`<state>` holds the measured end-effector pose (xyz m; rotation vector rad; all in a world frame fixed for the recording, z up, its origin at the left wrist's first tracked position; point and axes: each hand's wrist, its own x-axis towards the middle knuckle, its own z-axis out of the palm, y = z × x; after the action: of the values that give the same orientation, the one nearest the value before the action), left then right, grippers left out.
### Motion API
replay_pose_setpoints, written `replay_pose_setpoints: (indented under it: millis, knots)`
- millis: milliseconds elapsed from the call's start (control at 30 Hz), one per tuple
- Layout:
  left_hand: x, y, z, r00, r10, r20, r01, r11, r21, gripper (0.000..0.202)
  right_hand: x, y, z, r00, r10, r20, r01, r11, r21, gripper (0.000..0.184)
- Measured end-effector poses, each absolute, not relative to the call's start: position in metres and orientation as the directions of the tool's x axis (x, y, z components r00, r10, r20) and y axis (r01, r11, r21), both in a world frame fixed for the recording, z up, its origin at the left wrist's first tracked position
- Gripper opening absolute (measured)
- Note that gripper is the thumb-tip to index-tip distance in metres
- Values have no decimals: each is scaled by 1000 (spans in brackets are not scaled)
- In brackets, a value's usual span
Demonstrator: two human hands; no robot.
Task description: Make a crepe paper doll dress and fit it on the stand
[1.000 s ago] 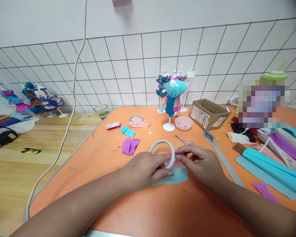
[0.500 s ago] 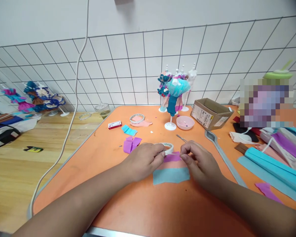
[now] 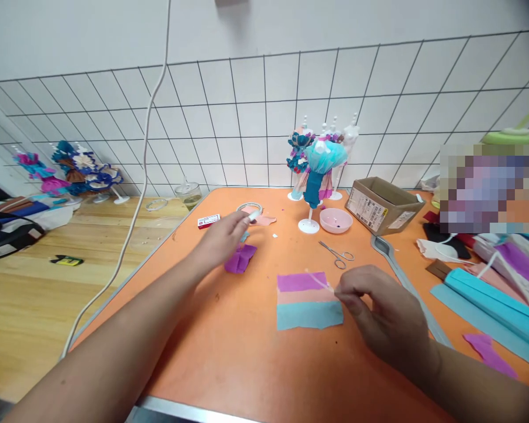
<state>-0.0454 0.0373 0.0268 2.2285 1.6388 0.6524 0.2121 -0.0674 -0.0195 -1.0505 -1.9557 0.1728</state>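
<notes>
The striped paper patch (image 3: 308, 299) lies flat on the orange bench (image 3: 247, 358), right in front of the person. It has a purple band at the far side, pink in the middle and blue nearest, and the bands run left to right.

The right hand (image 3: 381, 317) sits at the patch's right edge. Its grip is pressed together on a thin tape strip (image 3: 320, 280), which slants across the purple band's right end up to the fingertips. This is by far the nearer hand, with the patch lying just to its left.

The left hand (image 3: 220, 238) is stretched well away to the far left. Its fingertips pinch a small white thing that looks to me like the tape roll (image 3: 254, 215), beside some pink scraps.

Purple scraps (image 3: 240, 258) lie just under that hand, and a little red-and-white box (image 3: 208, 221) sits beyond it. Behind the patch lie scissors (image 3: 337, 254), then a pink bowl (image 3: 335, 220), a dressed mannequin stand (image 3: 317, 170) and a cardboard box (image 3: 381, 205). Blue paper rolls (image 3: 489, 299) are stacked off to the right.
</notes>
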Motion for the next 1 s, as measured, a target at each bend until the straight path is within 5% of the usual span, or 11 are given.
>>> replay_pose_setpoints:
  millis: [100, 167, 300, 500, 667, 1000]
  knots:
    - [-68, 59, 24, 255, 954, 159, 862, -299, 410, 39, 214, -56, -16, -155, 950, 272, 509, 313, -802, 13]
    - [-74, 68, 12, 232, 959, 160, 899, -274, 342, 36, 213, -46, -15, -221, 975, -24, 339, 54, -939, 17]
    - [-69, 76, -14, 258, 959, 120, 932, -280, 230, 28, 203, -27, -15, -390, 864, -319, 61, -321, -945, 21]
    - [-51, 59, -4, 280, 900, 333, 914, -356, 194, 32, 193, -8, -20, -295, 869, -398, -36, -426, -904, 20]
    - [-33, 39, -5, 484, 872, -77, 747, -366, 555, 21, 187, -9, -31, -174, 914, -367, -32, -378, -925, 20]
    - [-26, 42, -31, 439, 877, -198, 784, -266, 561, 18, 177, -7, -42, -52, 940, -337, 143, -327, -934, 19]
